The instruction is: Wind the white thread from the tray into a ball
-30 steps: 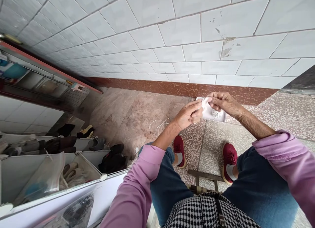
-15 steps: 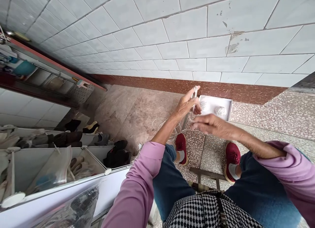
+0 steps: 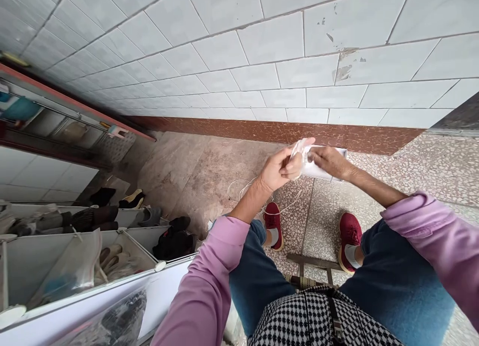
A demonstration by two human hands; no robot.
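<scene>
White cord (image 3: 298, 149) is looped around the fingers of my left hand (image 3: 279, 167), its thumb side pointing up and the other fingers curled. Close beside it on the right is my right hand (image 3: 331, 162), fingers pinched together at the cord; the fingertips are smeared by motion. A shallow white box (image 3: 320, 170) sits on the floor behind both hands, mostly covered by them. Loose coils of the same white cord (image 3: 242, 190) lie on the floor below my left forearm, with one strand curving up toward the hands.
A tiled wall (image 3: 269, 42) with a brown skirting (image 3: 224, 126) runs ahead. At left stands an open shelf unit (image 3: 112, 231) holding shoes and bags. My red shoes (image 3: 273, 224) rest on the speckled floor, by a wooden stool rung (image 3: 312, 261).
My right hand has moved up and away from me, from below the box to beside my left hand. The left hand has turned, and the cord balls in the box are now hidden.
</scene>
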